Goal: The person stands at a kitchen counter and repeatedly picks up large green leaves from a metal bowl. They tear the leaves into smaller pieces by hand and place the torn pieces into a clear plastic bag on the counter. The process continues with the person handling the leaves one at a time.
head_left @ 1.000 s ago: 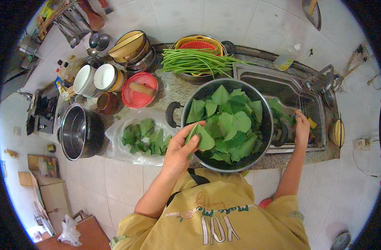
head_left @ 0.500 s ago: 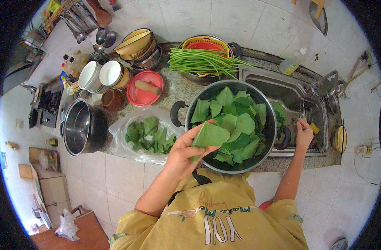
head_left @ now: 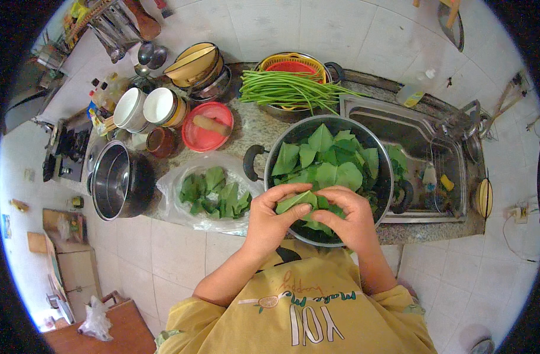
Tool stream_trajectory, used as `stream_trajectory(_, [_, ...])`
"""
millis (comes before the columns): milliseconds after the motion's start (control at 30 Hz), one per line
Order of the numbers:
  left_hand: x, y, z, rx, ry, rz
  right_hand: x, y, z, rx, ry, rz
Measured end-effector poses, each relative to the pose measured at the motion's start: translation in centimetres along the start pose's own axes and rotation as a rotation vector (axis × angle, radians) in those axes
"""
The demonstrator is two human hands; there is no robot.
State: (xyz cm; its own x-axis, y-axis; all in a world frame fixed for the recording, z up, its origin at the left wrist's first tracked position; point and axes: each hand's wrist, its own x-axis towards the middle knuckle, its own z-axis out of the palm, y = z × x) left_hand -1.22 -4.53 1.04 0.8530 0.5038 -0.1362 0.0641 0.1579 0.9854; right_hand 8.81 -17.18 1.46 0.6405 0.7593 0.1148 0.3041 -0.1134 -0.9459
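Note:
Over the near edge of a large dark pot [head_left: 381, 154], my two hands meet at one green leaf [head_left: 296, 202]. My left hand [head_left: 273, 217] pinches the folded leaf between thumb and fingers. From the other side, my right hand [head_left: 351, 216] closes thumb and forefinger on the leaf's right end. Broad green leaves [head_left: 335, 171] are heaped inside the pot, below and beyond my hands. To the left, a clear plastic bag [head_left: 170, 192] lies spread on the counter with more leaves [head_left: 214, 192] on it.
Long green stalks [head_left: 293, 88] lie across stacked baskets behind the pot. A steel sink [head_left: 364, 106] adjoins on the right, with a yellow sponge [head_left: 447, 182]. Leftward stand an empty dark pot [head_left: 113, 183], a red basin [head_left: 193, 135], white bowls [head_left: 159, 105] and a brown cup [head_left: 160, 141].
My right hand has come from over the sink, leftward to the pot, and now takes hold of the leaf. The leaf in my left hand is now folded and lower.

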Motion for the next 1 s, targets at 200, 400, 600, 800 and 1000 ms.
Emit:
stream_trajectory(200, [-0.1,0.5,-0.4,-0.131,-0.040,-0.065,0.0,0.6,0.5,0.147,0.099,0.106])
stream_trajectory(400, [-0.2,0.4,-0.6,-0.290,-0.172,0.003,-0.1,0.9,0.1,0.267,0.195,0.233])
stream_trajectory(600, [-0.3,0.3,-0.9,0.128,-0.164,0.283,-0.3,1.2,-0.6,0.412,0.202,0.354])
stream_trajectory(800, [0.1,-0.1,-0.8,0.692,-0.087,0.609,-0.6,1.4,-0.1,0.532,0.192,0.376])
stream_trajectory(1000, [-0.7,-0.8,-0.7,0.136,-0.090,0.151,-0.5,2.1,0.0,0.509,0.158,0.166])
